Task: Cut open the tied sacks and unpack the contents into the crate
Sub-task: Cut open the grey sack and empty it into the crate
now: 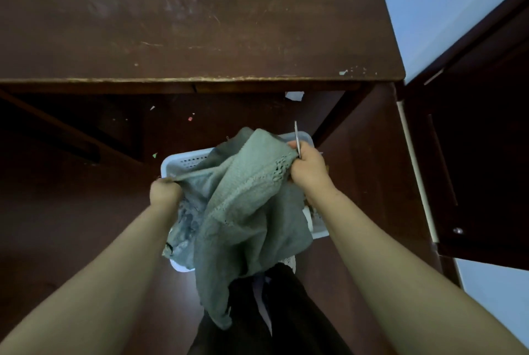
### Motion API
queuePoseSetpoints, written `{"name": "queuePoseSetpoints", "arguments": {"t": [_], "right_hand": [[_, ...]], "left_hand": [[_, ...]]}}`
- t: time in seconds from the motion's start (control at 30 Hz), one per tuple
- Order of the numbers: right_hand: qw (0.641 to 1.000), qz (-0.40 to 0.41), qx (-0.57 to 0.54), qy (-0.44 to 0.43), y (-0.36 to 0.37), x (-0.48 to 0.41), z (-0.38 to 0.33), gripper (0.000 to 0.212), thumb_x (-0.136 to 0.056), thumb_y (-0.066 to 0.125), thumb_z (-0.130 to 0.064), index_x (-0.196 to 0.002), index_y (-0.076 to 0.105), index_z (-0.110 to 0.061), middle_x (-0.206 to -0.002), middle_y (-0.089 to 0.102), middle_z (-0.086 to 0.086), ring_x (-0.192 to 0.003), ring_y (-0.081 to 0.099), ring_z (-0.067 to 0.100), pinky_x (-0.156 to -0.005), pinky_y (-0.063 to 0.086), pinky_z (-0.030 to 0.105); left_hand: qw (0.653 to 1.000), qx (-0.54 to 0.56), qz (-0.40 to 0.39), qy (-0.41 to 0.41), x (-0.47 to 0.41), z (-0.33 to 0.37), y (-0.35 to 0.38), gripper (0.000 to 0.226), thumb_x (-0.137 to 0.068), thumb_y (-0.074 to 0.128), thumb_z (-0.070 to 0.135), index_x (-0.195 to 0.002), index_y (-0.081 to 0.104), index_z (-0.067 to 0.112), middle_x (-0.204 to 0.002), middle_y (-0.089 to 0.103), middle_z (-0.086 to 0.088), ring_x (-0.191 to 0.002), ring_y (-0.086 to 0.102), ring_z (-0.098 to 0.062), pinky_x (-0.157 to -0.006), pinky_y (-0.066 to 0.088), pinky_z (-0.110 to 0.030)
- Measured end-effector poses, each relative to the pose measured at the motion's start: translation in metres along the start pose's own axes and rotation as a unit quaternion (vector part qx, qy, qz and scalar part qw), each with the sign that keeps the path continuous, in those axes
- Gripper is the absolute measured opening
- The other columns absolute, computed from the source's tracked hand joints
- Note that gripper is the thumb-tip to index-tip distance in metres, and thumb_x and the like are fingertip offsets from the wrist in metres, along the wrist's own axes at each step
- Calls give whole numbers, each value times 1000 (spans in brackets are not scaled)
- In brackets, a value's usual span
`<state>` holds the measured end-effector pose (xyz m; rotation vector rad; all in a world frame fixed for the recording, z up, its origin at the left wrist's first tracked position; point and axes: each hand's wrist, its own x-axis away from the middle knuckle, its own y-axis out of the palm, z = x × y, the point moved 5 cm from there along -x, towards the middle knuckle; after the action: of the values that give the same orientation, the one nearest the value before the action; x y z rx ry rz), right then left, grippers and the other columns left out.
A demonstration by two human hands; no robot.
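A grey-green knitted garment (246, 211) hangs spread between my two hands above a white perforated plastic crate (183, 161) on the floor. My left hand (164, 193) grips the garment's left edge. My right hand (307, 165) grips its lacy right edge and also holds a thin metal blade (297, 138), likely scissors, pointing up. A patterned grey cloth (186, 225) lies in the crate under the garment. The garment hides most of the crate.
A dark wooden table (200, 25) stands just beyond the crate, its front edge overhanging. A dark cabinet door (472, 154) is at the right. Small paper scraps (294, 95) lie on the brown floor. Dark fabric (286, 311) lies below the crate.
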<state>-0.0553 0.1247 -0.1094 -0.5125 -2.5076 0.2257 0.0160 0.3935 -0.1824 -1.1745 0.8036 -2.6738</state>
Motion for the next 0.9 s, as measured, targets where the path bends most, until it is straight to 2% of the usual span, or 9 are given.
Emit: {"name": "queuePoseSetpoints", "arguments": {"t": [0.13,0.27,0.4,0.47,0.53,0.6,0.73,0.83,0.9], "right_hand": [[1000,4,17,6,14,11,-6,29,-90,37,4,-104,55,-15,-100,61,7,-97,59,24,-80,54,37],[998,32,12,-62,16,28,-16,23,-91,46,-2,-102,57,-19,-98,63,0,-97,58,18,-88,47,33],[998,45,39,-5,11,37,-4,21,-96,41,-5,-109,57,-3,-105,62,15,-104,57,31,-95,45,43],[996,90,14,-13,0,40,-3,23,-97,38,-7,-106,60,-5,-95,63,10,-94,60,25,-89,49,36],[992,122,18,-31,-10,45,1,28,-98,39,-14,-81,61,-12,-67,62,-5,-64,58,7,-63,49,14],[992,129,8,1,-17,47,10,43,-100,40,-20,-58,50,-16,-42,48,-13,-45,46,3,-43,39,10],[975,188,-117,1,-29,48,7,33,-95,44,-14,-72,65,-26,-57,58,-11,-57,55,4,-53,44,12],[976,202,-83,6,-35,53,16,42,-90,43,-20,-52,57,-30,-49,52,-12,-51,50,6,-49,45,19],[980,191,-52,18,-35,55,26,44,-87,45,-10,-47,48,-30,-48,47,-11,-52,43,10,-53,41,28]], "left_hand": [[962,265,-30,-57,32,42,-33,37,-93,34,13,-121,55,0,-99,64,-17,-86,63,-32,-88,51,-46],[938,333,-89,-44,69,58,-52,40,-84,41,33,-106,65,9,-97,72,-16,-87,70,-36,-77,56,-49],[959,275,-64,-34,89,61,-54,34,-92,43,28,-111,62,6,-96,68,-16,-86,67,-32,-85,53,-47],[969,242,-49,-3,94,61,-59,30,-92,44,23,-104,64,5,-87,68,-14,-77,66,-30,-80,54,-44],[962,256,-91,-5,101,54,-59,30,-88,46,25,-91,70,7,-86,70,-14,-76,69,-31,-78,56,-45],[961,254,-107,-8,105,53,-60,28,-84,50,24,-88,69,4,-90,70,-17,-82,69,-33,-79,55,-50],[971,215,-109,2,106,54,-69,24,-77,52,24,-87,65,7,-74,62,-11,-67,63,-28,-71,54,-45],[961,213,-173,-25,106,44,-69,29,-80,47,24,-77,72,9,-73,68,-12,-67,67,-27,-67,57,-46],[973,206,-106,-25,103,39,-76,22,-82,49,24,-86,64,8,-77,64,-13,-70,64,-29,-72,56,-45]]}}
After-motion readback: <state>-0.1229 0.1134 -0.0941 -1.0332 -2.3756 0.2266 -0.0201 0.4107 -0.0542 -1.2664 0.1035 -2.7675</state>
